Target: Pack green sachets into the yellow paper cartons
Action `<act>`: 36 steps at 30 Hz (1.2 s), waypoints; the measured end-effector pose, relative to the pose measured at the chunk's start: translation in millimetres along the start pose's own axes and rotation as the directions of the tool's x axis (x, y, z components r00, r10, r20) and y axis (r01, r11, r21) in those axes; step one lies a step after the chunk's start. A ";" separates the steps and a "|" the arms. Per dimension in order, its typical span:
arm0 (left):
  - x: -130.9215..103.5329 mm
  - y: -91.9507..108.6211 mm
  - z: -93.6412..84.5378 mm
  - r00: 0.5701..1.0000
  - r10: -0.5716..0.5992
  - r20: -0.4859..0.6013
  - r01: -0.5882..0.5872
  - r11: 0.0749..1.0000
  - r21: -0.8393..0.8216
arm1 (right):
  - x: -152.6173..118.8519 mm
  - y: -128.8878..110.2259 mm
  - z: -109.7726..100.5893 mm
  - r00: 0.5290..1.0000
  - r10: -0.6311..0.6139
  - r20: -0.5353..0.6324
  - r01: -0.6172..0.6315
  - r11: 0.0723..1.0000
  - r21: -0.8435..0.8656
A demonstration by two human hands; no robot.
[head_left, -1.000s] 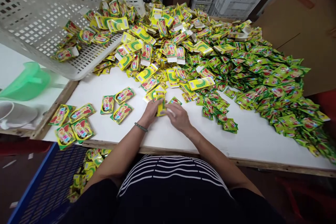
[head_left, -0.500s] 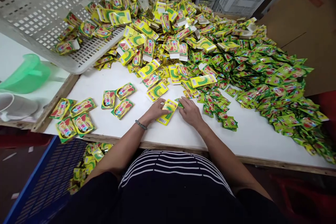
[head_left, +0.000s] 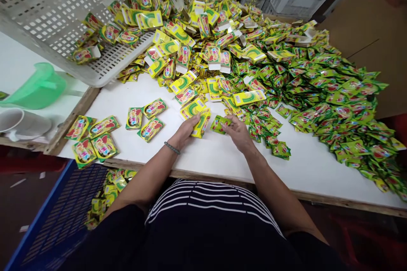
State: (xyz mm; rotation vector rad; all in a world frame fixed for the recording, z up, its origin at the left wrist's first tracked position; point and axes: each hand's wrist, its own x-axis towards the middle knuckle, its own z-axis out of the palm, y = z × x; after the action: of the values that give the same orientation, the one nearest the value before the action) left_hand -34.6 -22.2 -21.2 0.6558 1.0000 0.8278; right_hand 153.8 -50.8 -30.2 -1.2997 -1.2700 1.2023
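Note:
My left hand (head_left: pixel 186 130) grips a small yellow box (head_left: pixel 201 123) and tilts it up off the white table. Just to the right, my right hand (head_left: pixel 237 131) pinches the edge of green sachets (head_left: pixel 220 124). A gap separates the sachets from the box. Beyond my left hand a flat yellow box (head_left: pixel 192 108) lies on the table. A strip of green sachets (head_left: pixel 265 127) lies right of my right hand. Several closed boxes (head_left: pixel 150 128) rest left of my left hand, with more boxes (head_left: pixel 104 145) near the table's left end.
A heap of yellow boxes (head_left: pixel 184 57) and a large pile of green sachets (head_left: pixel 343 110) cover the back and right. A tipped white basket (head_left: pixel 104 78), green scoop (head_left: pixel 38 87) and white mug (head_left: pixel 27 123) stand left. Below is a blue crate (head_left: pixel 63 203).
My left hand has lifted and tilted the yellow box. My right hand has moved slightly right with the green sachets, which now show more fully. The view has shifted a little.

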 end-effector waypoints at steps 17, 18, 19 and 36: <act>-6.9 -3.2 -4.9 0.979 0.083 0.185 -0.166 0.851 0.498 | 29.9 -25.1 2.7 0.967 -0.209 0.146 0.250 0.893 -0.374; -7.1 -3.0 -4.8 0.979 0.091 0.185 -0.174 0.843 0.508 | 30.4 -26.3 0.1 0.958 -0.197 0.209 0.272 0.857 -0.438; -7.4 -2.7 -4.6 0.978 0.092 0.189 -0.178 0.841 0.511 | 30.9 -27.5 -3.2 0.950 -0.178 0.258 0.288 0.822 -0.491; -4.6 0.7 -4.4 0.984 -0.078 0.162 0.026 0.954 0.299 | 24.4 7.3 -8.4 0.984 -0.176 -0.019 0.101 0.647 -0.756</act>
State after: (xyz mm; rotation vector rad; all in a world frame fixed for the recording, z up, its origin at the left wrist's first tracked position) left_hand -40.2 -25.3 -20.3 0.9371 0.9872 0.5676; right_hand 162.5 -26.6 -37.6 -1.7669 -1.8666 0.4613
